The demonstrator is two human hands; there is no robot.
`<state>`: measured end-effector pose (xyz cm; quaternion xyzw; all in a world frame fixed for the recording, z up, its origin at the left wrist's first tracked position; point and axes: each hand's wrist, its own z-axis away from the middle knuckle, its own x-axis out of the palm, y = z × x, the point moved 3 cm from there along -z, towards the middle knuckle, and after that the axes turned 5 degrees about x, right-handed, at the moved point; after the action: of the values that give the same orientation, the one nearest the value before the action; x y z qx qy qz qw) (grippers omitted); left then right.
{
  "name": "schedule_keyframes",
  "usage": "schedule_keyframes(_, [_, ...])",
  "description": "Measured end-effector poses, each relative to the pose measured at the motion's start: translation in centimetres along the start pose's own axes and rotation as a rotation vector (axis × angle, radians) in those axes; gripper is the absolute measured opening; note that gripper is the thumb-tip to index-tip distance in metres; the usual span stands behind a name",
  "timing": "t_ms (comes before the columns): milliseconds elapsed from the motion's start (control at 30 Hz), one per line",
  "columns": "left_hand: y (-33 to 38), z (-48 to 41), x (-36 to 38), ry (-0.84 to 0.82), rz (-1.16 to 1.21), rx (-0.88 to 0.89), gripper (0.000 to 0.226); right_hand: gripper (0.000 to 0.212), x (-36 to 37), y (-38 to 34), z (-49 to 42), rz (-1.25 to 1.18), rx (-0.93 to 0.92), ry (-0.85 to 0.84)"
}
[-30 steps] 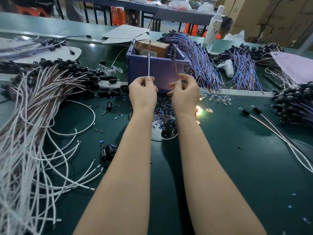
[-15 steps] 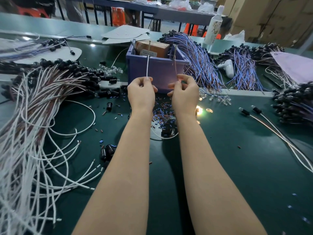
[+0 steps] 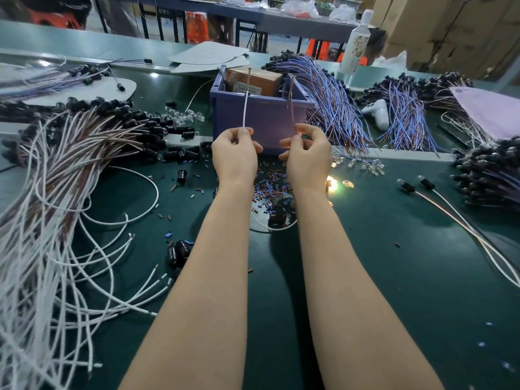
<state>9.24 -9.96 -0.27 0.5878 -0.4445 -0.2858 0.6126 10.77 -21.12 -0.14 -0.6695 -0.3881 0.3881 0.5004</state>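
Here, work in hand: two wire leads held up side by side, apparently so their stripped tips can be compared or evened before fitting.
Left hand [image 3: 235, 153]: fingers curled, thumb and forefinger pinching the white wire [image 3: 245, 108] at its lower end.
White wire: stands nearly upright from the pinch, its bare tip in front of the cardboard box [image 3: 254, 81]. Held low, probably to leave the whole length free to view.
Right hand [image 3: 308, 156]: fingers curled, pinching the brown wire [image 3: 291, 108] low down in the same way.
Brown wire: rises with a slight lean, its tip near the bin's rim, apart from the white one.
Hands, relation: level with each other, close but not touching, raised above the table [image 3: 394, 277].
Purple bin [image 3: 267, 119]: directly behind the hands, with the cardboard box inside. Its plain wall gives a backdrop against which thin wires show well.
Cut sleeve pieces [image 3: 270, 178]: scattered under the wrists, where trimming presumably sheds them.
White wire bundle [image 3: 42, 220]: fanned at the left, within the left hand's reach, likely the stock.
Black sockets [image 3: 112, 108]: heaped behind that bundle.
Clear bulbs [image 3: 185, 116]: small cluster beside the bin.
Blue and brown bundle [image 3: 332, 108]: right of the bin, well apart from the white stock, which keeps the types sorted.
Loop below wrists [image 3: 270, 226]: white wire beside a dark socket; whether it joins the held leads cannot be told.
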Motion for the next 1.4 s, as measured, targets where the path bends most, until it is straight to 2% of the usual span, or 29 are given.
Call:
schedule_keyframes(333, [0.0,0.2,0.0,0.001,-0.001,-0.011,0.02,0.02,0.1,0.0,0.1,0.001,-0.003,-0.003])
schedule_keyframes(533, [1.4,0.6,0.6,-0.115,0.057,0.001,0.019,0.011,-0.3,-0.9,0.8,0.007,-0.017,-0.001])
schedule_keyframes(600, [2.8,0.9,1.3,-0.178,0.153,-0.015,0.02,0.01,-0.8,-1.9,1.2,0.05,-0.061,-0.07])
schedule_keyframes(667, [4.4,1.4,2.0,-0.239,0.275,-0.007,0.021,0.021,-1.4,-3.0,1.8,0.081,-0.133,-0.206])
schedule_keyframes(767, [6.9,2.2,3.1,-0.253,0.41,0.033,0.022,0.027,-3.0,-4.3,3.0,0.052,-0.225,-0.356])
schedule_keyframes(933, [9.9,4.3,5.7,-0.264,0.417,0.107,0.02,0.006,-6.1,-5.6,4.1,0.064,-0.304,-0.4])
schedule_keyframes(1000, [10.3,5.3,6.5,-0.288,0.433,0.115,0.02,0.005,-7.6,-6.3,3.9,0.07,-0.323,-0.397])
schedule_keyframes(1133, [10.9,6.8,7.6,-0.367,0.369,0.152,0.016,0.011,-9.9,-5.3,4.1,0.124,-0.277,-0.474])
schedule_keyframes(1233, [11.3,8.5,9.5,-0.433,0.34,0.2,0.018,0.007,-10.8,-3.5,4.7,0.256,-0.278,-0.476])
schedule_keyframes(1300, [10.8,9.6,11.1,-0.46,0.347,0.175,0.021,0.019,-11.3,-2.4,5.1,0.314,-0.26,-0.458])
schedule_keyframes(1400, [9.7,10.8,13.3,-0.468,0.428,0.081,0.02,0.024,-12.9,-1.1,5.1,0.413,-0.197,-0.388])
